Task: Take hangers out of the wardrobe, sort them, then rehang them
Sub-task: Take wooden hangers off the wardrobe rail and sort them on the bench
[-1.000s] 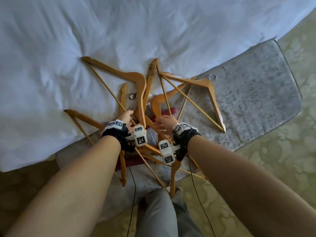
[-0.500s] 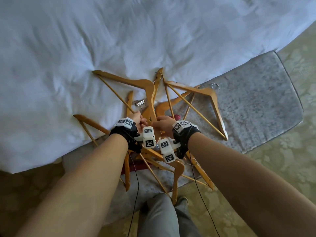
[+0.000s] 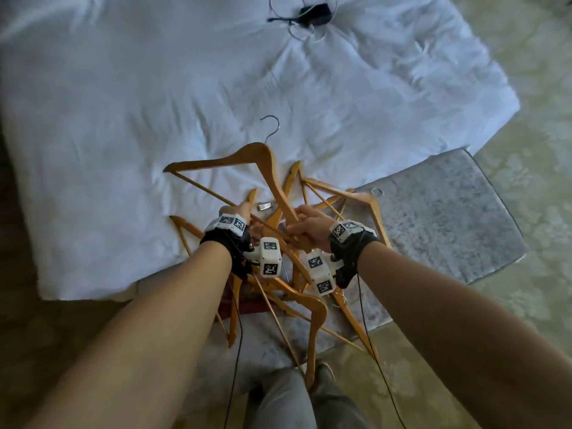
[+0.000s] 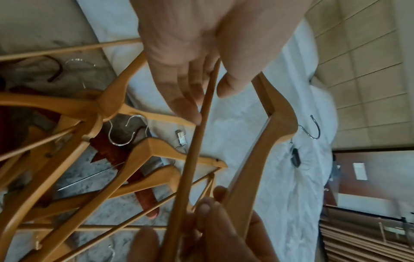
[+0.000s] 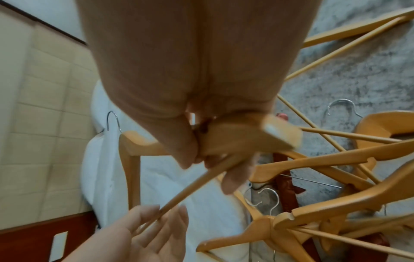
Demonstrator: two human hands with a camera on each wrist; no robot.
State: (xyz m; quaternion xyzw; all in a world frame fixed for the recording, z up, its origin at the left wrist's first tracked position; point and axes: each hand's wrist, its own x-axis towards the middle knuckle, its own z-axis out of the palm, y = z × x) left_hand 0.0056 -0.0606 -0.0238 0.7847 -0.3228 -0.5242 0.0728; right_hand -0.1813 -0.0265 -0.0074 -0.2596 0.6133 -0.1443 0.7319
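Several wooden hangers lie tangled in a pile where the white bed meets a grey bench. One wooden hanger is raised above the pile, its metal hook pointing away over the bed. My right hand grips the end of that hanger's arm, fingers curled round it. My left hand has nearly straight fingers, and the hanger's thin bar runs between them and the thumb.
The white duvet fills the far side, with a black adapter and cable on it. The grey bench extends right. A small metal clip and a red item lie among the hangers. My legs stand below.
One hanger has come up out of the pile, and its hook now shows over the bed. Both hands rose with it; the right hand now grips its arm's end.
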